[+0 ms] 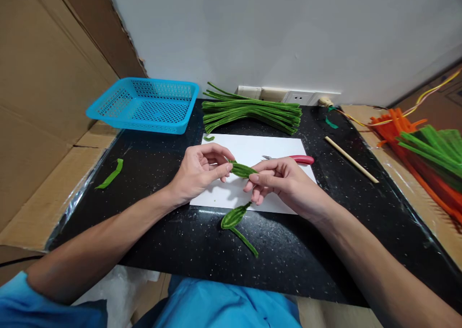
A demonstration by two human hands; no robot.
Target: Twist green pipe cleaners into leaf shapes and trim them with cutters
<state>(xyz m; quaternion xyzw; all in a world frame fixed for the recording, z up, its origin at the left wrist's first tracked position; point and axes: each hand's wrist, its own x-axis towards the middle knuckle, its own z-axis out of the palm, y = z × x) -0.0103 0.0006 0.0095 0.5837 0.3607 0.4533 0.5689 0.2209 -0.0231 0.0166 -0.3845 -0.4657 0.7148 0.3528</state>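
Observation:
Over the white sheet, my left hand pinches one end of a green fuzzy leaf shape between thumb and fingers. The other end is pinched by my right hand. A second green leaf shape, with a stem pointing down to the right, rests on the black table just below the sheet. Pliers with a red handle lie on the sheet behind my right hand, partly hidden by it. A short curled green piece is at the sheet's upper left corner.
A blue basket stands at the back left. Green fuzzy stems are piled behind the sheet. To the right lie a wooden stick and orange and bright green bundles. A green strip is at left.

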